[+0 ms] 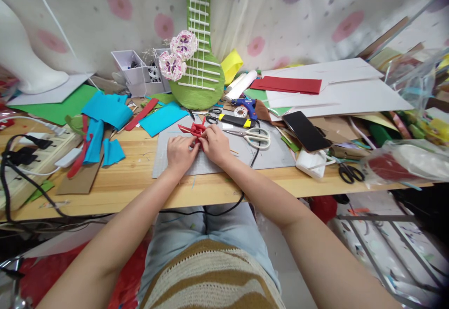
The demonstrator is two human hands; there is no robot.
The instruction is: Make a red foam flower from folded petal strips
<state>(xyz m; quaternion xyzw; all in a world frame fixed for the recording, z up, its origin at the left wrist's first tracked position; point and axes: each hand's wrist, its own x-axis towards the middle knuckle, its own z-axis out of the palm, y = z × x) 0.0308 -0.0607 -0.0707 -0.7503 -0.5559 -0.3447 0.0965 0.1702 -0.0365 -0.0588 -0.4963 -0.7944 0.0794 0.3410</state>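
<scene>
Over the grey cutting mat (164,159), both my hands pinch a small red crepe paper flower (194,129), with loose red ends sticking out to the left and upward. My left hand (181,154) grips it from the left, thumb and fingertips together. From the right, my right hand (215,143) has its fingers closed on the same piece, and the fingertips of the two hands nearly meet. My fingers hide its lower part. White-handled scissors (257,138) lie to the right of my right hand, below a yellow and black utility knife (236,121).
A green paper-covered lute shape (198,96) with white strips stands behind the mat. Blue paper pieces (107,110) and a power strip (38,154) lie left. A blue glue gun (247,105), a phone (306,131) and black scissors (351,173) lie right. A black cable (253,159) crosses the mat.
</scene>
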